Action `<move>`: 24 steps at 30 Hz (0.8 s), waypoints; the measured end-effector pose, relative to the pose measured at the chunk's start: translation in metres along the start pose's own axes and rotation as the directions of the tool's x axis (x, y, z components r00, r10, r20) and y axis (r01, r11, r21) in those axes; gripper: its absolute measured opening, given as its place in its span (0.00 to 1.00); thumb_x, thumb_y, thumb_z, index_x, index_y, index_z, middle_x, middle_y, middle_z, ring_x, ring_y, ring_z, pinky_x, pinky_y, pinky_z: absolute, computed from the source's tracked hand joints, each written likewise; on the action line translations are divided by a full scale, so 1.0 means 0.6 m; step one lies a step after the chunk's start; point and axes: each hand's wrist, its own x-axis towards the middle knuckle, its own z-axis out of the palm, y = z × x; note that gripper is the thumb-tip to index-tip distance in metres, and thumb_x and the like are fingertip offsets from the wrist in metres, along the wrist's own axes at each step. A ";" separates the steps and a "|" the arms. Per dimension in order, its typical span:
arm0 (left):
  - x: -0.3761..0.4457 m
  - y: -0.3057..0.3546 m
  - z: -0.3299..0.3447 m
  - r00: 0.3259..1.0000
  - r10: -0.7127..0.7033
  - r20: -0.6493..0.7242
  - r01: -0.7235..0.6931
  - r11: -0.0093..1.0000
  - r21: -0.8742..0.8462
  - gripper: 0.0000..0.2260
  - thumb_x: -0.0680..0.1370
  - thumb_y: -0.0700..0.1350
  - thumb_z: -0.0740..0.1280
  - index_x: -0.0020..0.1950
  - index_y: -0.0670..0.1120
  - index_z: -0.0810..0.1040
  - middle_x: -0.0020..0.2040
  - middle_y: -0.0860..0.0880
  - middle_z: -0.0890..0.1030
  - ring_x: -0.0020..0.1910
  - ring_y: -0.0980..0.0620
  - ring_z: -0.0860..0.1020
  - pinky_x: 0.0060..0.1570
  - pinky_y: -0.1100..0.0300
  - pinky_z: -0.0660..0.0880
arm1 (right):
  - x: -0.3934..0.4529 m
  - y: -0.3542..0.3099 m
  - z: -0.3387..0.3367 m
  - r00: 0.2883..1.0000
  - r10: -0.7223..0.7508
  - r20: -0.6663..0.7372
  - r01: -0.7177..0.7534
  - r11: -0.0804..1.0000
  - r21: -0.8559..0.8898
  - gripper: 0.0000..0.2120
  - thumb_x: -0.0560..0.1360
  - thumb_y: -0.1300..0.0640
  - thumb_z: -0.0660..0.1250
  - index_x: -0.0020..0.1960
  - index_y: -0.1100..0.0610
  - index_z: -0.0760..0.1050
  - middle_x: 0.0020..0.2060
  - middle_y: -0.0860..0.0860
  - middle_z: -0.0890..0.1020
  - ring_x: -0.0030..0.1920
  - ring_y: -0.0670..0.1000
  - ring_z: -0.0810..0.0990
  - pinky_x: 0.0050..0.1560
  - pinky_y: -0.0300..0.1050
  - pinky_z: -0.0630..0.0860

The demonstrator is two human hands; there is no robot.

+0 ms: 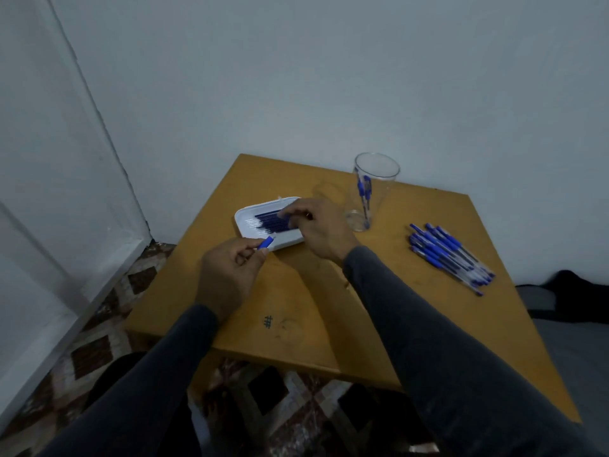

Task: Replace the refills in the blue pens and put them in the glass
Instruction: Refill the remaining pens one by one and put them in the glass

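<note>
Nearest my view are my two dark sleeves (461,341), soft matte cloth reaching over the near edge of the tabletop (329,291), a smooth ochre wood slab with a small inked hash mark and faint ring stains. My left hand (227,275) pinches a short blue pen piece (265,242), blunt and cylindrical, between thumb and fingertips, just at the near rim of the white tray (244,216). That tray is shallow plastic with rounded corners, and a row of thin dark-blue refills (270,221) lies side by side in it. My right hand (316,229) hovers over the tray's right part, fingers curled down onto the refills; I cannot tell whether it grips one. Just beside it to the right stands the clear tapered glass (375,179), upright, with blue pens (364,192) inside. Well apart, near the tabletop's right edge, lies a loose fan of blue pens (448,255) with clear barrels. Bare wood stays open between hands and pile.
</note>
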 end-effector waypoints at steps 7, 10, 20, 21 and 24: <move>-0.029 0.061 0.070 0.987 -0.051 0.151 0.055 0.998 -0.025 0.09 0.78 0.46 0.72 0.58 0.51 0.84 0.42 0.57 0.83 0.40 0.60 0.79 0.41 0.66 0.76 | -0.101 0.058 -0.058 0.958 0.261 -0.117 -0.205 0.913 0.353 0.06 0.79 0.66 0.69 0.52 0.60 0.84 0.38 0.46 0.82 0.35 0.40 0.78 0.34 0.30 0.73; -0.042 0.089 0.098 0.980 -0.042 0.194 0.046 0.999 -0.016 0.09 0.79 0.47 0.72 0.59 0.52 0.84 0.42 0.60 0.82 0.41 0.63 0.77 0.39 0.73 0.71 | -0.134 0.075 -0.075 0.917 0.351 -0.191 -0.244 0.870 0.429 0.06 0.79 0.60 0.71 0.55 0.58 0.85 0.39 0.48 0.83 0.34 0.39 0.78 0.32 0.32 0.73; -0.055 0.119 0.138 0.957 0.011 0.289 -0.017 1.000 0.018 0.10 0.79 0.46 0.70 0.60 0.52 0.83 0.49 0.58 0.82 0.46 0.66 0.76 0.45 0.73 0.72 | -0.197 0.092 -0.092 0.827 0.482 -0.289 -0.247 0.773 0.584 0.09 0.84 0.58 0.63 0.50 0.64 0.74 0.39 0.57 0.85 0.36 0.52 0.85 0.31 0.47 0.80; -0.057 0.118 0.138 0.957 0.007 0.291 -0.012 1.000 0.014 0.10 0.79 0.45 0.71 0.60 0.51 0.84 0.48 0.58 0.81 0.47 0.66 0.76 0.44 0.74 0.71 | -0.199 0.091 -0.091 0.827 0.487 -0.279 -0.241 0.758 0.607 0.09 0.85 0.57 0.62 0.51 0.63 0.73 0.39 0.57 0.86 0.37 0.54 0.86 0.31 0.48 0.81; -0.062 0.114 0.138 0.950 0.006 0.313 -0.008 1.000 0.005 0.11 0.79 0.44 0.71 0.60 0.50 0.84 0.47 0.58 0.81 0.46 0.69 0.75 0.43 0.78 0.68 | -0.204 0.088 -0.082 0.832 0.493 -0.253 -0.231 0.723 0.651 0.08 0.85 0.57 0.61 0.52 0.61 0.72 0.40 0.59 0.86 0.41 0.60 0.87 0.33 0.50 0.82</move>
